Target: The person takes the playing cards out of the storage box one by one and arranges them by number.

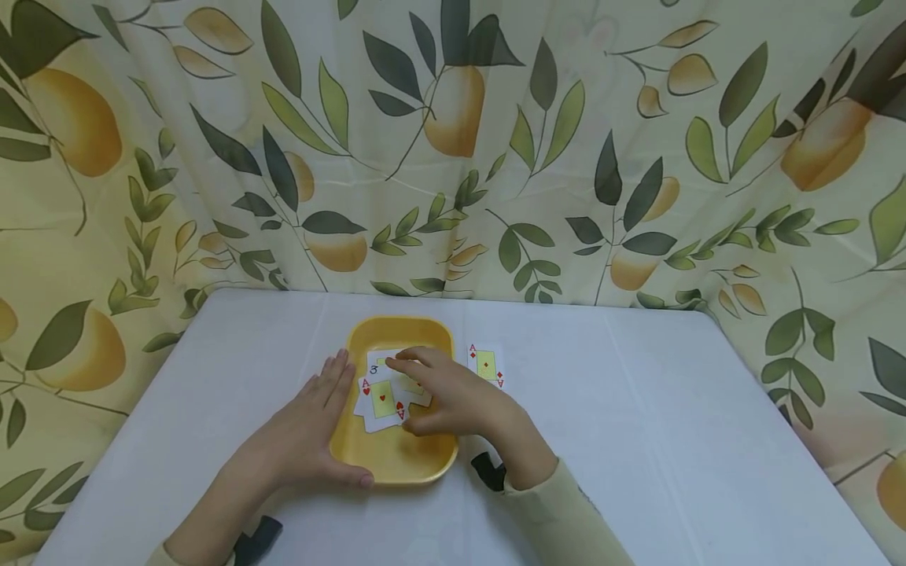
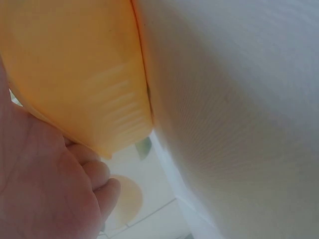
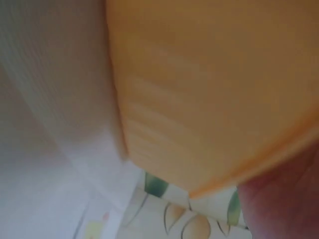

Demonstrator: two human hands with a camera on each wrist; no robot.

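Yellow tray (image 1: pixel 388 457) on my remote feed: left hand (image 1: pixel 314 424) straight-fingered against its left side, right hand (image 1: pixel 453 395) spread over its cards (image 1: pixel 381 402); ace of diamonds (image 1: pixel 486 364) at right.

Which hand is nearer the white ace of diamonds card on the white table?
Right. The right hand is beside the card, over the shallow yellow tray; the left hand touches the tray's opposite side.
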